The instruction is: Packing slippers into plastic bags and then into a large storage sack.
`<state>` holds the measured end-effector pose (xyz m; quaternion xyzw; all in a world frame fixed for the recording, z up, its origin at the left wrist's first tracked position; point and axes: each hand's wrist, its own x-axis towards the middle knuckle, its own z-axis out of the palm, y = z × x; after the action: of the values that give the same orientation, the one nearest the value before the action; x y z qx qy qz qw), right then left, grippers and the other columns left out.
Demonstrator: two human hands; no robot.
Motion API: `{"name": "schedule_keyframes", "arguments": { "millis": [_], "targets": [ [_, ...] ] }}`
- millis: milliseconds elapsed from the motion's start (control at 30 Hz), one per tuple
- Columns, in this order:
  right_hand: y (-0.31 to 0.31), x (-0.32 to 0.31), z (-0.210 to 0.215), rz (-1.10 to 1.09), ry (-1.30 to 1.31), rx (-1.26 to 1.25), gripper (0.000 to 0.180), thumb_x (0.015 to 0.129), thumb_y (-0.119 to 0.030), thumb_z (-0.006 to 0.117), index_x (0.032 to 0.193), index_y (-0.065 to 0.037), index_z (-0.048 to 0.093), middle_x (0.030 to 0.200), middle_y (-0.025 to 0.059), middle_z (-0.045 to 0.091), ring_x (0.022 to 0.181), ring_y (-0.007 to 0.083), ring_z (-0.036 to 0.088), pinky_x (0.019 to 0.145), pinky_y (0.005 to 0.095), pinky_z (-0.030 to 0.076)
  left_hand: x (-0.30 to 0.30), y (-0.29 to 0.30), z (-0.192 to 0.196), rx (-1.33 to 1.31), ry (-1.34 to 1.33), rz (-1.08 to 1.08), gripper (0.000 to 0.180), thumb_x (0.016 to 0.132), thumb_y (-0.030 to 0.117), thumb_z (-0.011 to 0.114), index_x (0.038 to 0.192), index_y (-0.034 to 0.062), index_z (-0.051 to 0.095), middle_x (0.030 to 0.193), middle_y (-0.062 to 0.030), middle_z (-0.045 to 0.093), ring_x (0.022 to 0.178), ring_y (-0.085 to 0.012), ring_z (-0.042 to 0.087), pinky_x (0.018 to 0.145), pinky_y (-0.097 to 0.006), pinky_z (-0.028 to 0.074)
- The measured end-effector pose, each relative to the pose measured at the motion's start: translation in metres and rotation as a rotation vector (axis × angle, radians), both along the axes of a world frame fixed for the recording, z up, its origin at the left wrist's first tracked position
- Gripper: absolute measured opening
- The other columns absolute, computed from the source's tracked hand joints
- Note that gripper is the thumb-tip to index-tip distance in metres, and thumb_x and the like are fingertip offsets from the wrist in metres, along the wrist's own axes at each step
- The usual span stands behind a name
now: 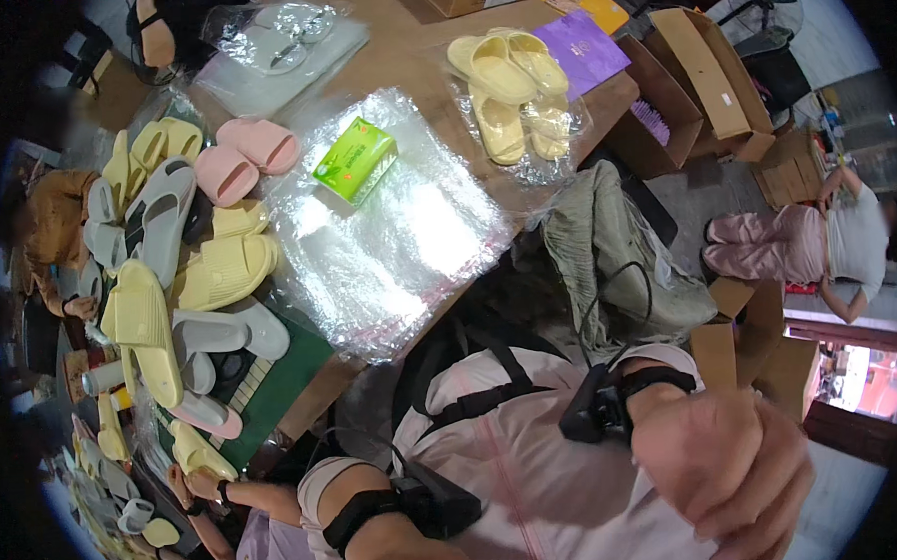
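Note:
My right hand [739, 472] is curled into a fist close to the camera at the lower right, a black device strapped on its wrist; nothing shows inside it. My left forearm [374, 523] comes in at the bottom edge with a black strap, and its hand is cut off by the frame. Both are in front of my light shirt and black harness. Beyond them, on the wooden table [408, 42], lies a stack of clear plastic bags [387, 238] with a green tissue pack [355, 160] on top.
Yellow slippers in a clear bag [510, 87] lie beside a purple sheet [584, 49]. Pink slippers [245, 156] and a pile of yellow and grey slippers [173, 277] fill the left. A grey-green cloth [608, 258], cardboard boxes [705, 79] and a seated person [817, 244] are at right.

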<state>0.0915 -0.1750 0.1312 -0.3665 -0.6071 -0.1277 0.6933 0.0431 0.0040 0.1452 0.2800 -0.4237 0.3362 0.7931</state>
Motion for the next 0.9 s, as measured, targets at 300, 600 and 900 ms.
{"name": "schedule_keyframes", "arguments": {
  "millis": [300, 600, 900],
  "targets": [
    [0.024, -0.003, -0.005, -0.035, 0.263, 0.015, 0.005, 0.076, -0.011, 0.067, 0.081, -0.012, 0.068, 0.073, 0.0020, 0.060, 0.062, 0.0128, 0.053, 0.052, 0.0229, 0.046, -0.023, 0.012, 0.006, 0.185, 0.229, -0.054, 0.009, 0.082, -0.002, 0.055, 0.087, 0.0017, 0.061, 0.086, -0.0179, 0.064, 0.076, -0.0276, 0.064, 0.064, -0.031, 0.057],
    [0.040, 0.007, 0.000, 0.154, 0.194, -0.093, 0.008, 0.078, -0.013, 0.064, 0.085, -0.009, 0.067, 0.078, 0.0042, 0.060, 0.065, 0.0164, 0.055, 0.054, 0.0248, 0.050, -0.009, -0.015, 0.016, -0.081, -0.075, 0.198, 0.010, 0.086, 0.003, 0.051, 0.080, -0.0003, 0.057, 0.082, -0.0208, 0.063, 0.074, -0.0297, 0.064, 0.064, -0.032, 0.057],
    [0.097, 0.026, -0.041, 0.384, 0.137, -0.537, 0.023, 0.078, -0.007, 0.060, 0.100, -0.001, 0.061, 0.085, 0.0106, 0.059, 0.062, 0.0195, 0.055, 0.053, 0.0262, 0.045, -0.072, -0.024, 0.057, -0.426, 0.589, -0.305, 0.028, 0.088, 0.016, 0.056, 0.092, -0.0106, 0.061, 0.085, -0.0247, 0.062, 0.075, -0.0311, 0.063, 0.067, -0.036, 0.054]
  ]
}}
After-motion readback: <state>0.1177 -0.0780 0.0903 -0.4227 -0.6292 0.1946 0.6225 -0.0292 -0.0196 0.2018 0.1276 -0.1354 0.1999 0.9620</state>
